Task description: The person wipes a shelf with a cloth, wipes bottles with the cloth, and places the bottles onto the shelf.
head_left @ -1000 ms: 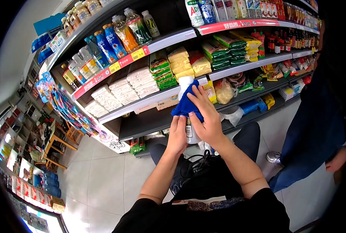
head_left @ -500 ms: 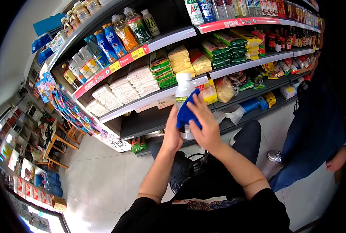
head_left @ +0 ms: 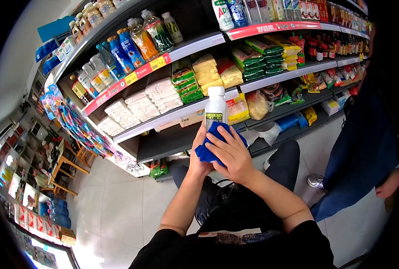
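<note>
A white capped bottle (head_left: pixel 216 106) with a dark and yellow-green printed label stands nearly upright in front of me. My left hand (head_left: pixel 200 154) is closed around its lower left side. A blue cloth (head_left: pixel 215 142) covers the bottle's lower front. Over that cloth lies my right hand (head_left: pixel 233 157), pressing it against the bottle with the fingers pointing up and left. The bottle's base is hidden behind the cloth and my hands.
Shelves ahead hold drink bottles (head_left: pixel 130 49), white packets (head_left: pixel 163 94) and green bags (head_left: pixel 265 54). At my right stands another person in dark blue clothes (head_left: pixel 356 148), one hand (head_left: pixel 388 184) hanging low. Left are a wooden table (head_left: pixel 65 163) and stacked water jugs (head_left: pixel 59 210).
My right hand and the cloth have slid down the bottle, and the cloth now spreads across its lower front. The bottle has shifted slightly right. The other person has hardly moved.
</note>
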`<state>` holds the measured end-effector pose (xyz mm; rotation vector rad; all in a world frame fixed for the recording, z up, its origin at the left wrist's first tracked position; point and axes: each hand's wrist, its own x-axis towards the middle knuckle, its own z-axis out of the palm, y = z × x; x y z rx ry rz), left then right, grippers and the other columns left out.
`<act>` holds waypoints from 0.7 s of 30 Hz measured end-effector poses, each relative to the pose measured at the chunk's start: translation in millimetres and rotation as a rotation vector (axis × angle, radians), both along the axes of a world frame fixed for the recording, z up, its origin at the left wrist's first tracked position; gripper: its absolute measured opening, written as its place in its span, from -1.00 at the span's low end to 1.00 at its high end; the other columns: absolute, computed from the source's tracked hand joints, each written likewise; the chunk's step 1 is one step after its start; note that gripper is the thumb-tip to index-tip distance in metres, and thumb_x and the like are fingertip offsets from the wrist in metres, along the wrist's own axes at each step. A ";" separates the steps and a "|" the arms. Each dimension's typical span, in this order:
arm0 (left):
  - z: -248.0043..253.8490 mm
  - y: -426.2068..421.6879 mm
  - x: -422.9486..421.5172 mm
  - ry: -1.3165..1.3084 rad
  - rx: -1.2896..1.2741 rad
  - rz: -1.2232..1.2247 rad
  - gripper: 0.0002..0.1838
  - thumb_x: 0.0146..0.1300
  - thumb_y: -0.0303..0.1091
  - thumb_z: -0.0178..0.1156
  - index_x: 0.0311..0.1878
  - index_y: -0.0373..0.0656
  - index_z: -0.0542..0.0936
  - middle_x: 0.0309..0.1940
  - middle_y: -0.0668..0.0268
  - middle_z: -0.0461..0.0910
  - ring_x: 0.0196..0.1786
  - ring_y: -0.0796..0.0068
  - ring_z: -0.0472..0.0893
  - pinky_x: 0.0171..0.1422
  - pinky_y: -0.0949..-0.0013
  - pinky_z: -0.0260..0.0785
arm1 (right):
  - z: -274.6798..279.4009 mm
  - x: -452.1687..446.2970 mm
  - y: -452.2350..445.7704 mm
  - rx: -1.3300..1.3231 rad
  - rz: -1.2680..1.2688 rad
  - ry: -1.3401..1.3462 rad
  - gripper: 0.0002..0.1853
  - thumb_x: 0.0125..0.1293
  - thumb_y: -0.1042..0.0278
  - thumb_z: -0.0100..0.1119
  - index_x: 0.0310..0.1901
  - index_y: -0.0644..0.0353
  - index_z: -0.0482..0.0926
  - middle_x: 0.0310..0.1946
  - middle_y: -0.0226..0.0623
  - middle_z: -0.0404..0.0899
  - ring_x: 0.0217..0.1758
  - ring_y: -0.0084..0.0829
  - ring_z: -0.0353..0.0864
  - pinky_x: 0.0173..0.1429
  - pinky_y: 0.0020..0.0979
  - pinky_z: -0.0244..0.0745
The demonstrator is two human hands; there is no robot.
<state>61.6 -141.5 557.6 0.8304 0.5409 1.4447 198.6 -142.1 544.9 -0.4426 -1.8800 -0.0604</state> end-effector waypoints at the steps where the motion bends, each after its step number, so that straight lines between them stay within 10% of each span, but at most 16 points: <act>1: -0.5 0.0 0.3 0.084 0.029 0.053 -0.46 0.52 -0.18 -0.15 0.49 -0.12 0.14 0.33 0.19 0.35 0.33 0.34 0.41 0.40 0.27 0.28 | 5.3 1.7 4.7 0.016 -0.008 -0.006 -0.57 0.11 0.38 0.26 0.07 0.20 0.59 0.22 -0.18 0.51 0.40 -0.08 0.34 0.43 0.07 0.17; 5: -13.1 -2.9 1.0 0.347 0.009 0.193 -0.50 0.50 -0.18 -0.15 0.43 -0.13 0.24 0.36 0.22 0.33 0.38 0.34 0.35 0.44 0.24 0.22 | 32.4 5.0 29.7 0.079 -0.108 0.017 -0.62 0.14 0.38 0.23 0.03 0.24 0.60 0.15 -0.19 0.55 0.35 -0.12 0.41 0.41 0.07 0.19; 19: -0.2 4.6 -4.3 -0.078 0.052 -0.096 -0.25 0.46 0.28 -0.35 0.54 0.00 0.07 0.37 0.10 0.31 0.34 0.17 0.39 0.45 0.13 0.22 | 12.1 0.4 4.1 0.085 0.101 -0.116 -0.66 0.09 0.32 0.27 -0.06 0.18 0.61 0.06 -0.30 0.62 0.26 -0.29 0.51 0.42 0.00 0.22; 21: -7.3 2.4 -4.4 -0.084 -0.063 -0.024 -0.34 0.44 0.26 -0.19 0.30 -0.08 0.39 0.21 0.23 0.50 0.19 0.30 0.55 0.29 0.21 0.40 | 18.2 2.7 21.1 0.116 0.050 -0.080 -0.65 0.09 0.36 0.26 -0.03 0.19 0.61 0.07 -0.29 0.62 0.27 -0.26 0.50 0.42 0.01 0.22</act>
